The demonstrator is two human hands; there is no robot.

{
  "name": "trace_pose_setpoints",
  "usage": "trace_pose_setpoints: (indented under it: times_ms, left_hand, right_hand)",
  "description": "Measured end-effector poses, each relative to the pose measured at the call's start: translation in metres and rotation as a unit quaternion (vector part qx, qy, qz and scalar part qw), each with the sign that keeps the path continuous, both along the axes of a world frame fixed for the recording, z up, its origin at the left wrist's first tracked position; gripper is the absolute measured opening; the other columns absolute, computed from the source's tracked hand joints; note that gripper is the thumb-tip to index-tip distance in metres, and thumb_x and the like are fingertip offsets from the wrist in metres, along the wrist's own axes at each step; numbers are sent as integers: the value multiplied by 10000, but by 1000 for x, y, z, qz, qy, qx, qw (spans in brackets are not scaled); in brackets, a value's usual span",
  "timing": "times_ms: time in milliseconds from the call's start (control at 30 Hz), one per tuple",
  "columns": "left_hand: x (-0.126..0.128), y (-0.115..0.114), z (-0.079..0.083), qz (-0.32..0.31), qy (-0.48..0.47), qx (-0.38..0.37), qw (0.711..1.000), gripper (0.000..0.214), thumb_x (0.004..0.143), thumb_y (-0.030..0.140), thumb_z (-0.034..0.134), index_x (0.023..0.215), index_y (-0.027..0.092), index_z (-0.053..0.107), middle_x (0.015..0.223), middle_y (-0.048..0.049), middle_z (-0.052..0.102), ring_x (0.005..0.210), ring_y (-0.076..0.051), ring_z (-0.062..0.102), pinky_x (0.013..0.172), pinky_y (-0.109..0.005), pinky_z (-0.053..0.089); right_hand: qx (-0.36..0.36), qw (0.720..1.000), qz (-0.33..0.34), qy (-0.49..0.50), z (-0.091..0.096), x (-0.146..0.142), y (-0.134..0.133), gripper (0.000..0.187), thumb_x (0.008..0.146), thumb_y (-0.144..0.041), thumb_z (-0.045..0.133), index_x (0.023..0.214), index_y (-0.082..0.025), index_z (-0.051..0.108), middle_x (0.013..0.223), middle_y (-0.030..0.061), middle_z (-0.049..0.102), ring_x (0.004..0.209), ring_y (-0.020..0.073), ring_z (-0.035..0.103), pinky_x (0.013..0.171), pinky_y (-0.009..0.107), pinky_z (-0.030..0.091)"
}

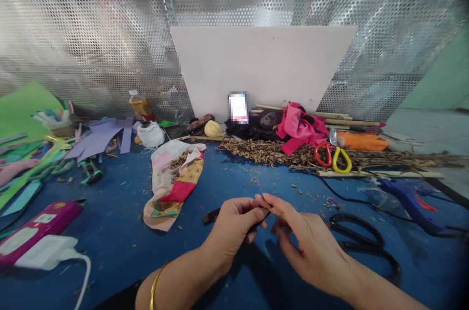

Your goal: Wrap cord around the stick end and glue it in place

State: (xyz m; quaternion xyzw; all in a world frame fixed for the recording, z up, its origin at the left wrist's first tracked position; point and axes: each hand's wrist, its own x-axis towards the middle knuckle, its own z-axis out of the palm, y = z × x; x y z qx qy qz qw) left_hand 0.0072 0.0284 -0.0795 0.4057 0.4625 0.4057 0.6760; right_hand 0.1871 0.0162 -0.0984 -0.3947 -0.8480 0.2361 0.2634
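My left hand is closed in a pinch on a dark strip, whose flat end sticks out to the left behind the fingers. Its kind is unclear. My right hand meets the left at the fingertips, index finger stretched forward and the other fingers curled and slightly blurred. Whatever lies between its fingertips is small and mostly hidden. Beyond my hands, to the left, lies a patchwork cloth piece with dry plant bits in its pale opening. Black-handled scissors rest beside my right forearm.
Dried stalks lie across the back, with red-and-yellow-handled scissors over them. A blue glue gun is at right. A purple power strip with a white charger is at left. A phone leans on a white board.
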Motion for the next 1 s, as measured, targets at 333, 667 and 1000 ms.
trace_pose_setpoints:
  times_ms: [333, 667, 1000]
  left_hand:
    - [0, -1, -1, -19, 104, 74, 992, 250, 655, 276, 730, 810, 181, 557, 671, 22, 616, 511, -77, 482, 499, -195, 360]
    - [-11, -4, 6, -59, 423, 409, 807, 186, 875, 299, 566, 844, 233, 737, 912, -56, 678, 783, -165, 626, 691, -253, 424]
    - [-2, -2, -1, -1, 200, 178, 963, 113, 770, 277, 677, 774, 169, 709, 712, -31, 734, 649, -159, 652, 616, -232, 479]
  right_hand:
    - [124, 985, -90, -85, -7, 3, 13, 301, 966, -275, 381, 1138, -229, 624, 1017, 104, 734, 793, 221, 705, 687, 332, 514]
    - [7, 998, -32, -55, 7, -2, 10, 211, 970, -264, 347, 976, -229, 554, 783, 50, 684, 706, 185, 646, 608, 278, 405]
    - [-157, 983, -26, 92, 14, -4, 11, 80, 912, -255, 504, 902, -229, 578, 743, -27, 676, 688, 128, 610, 639, 231, 409]
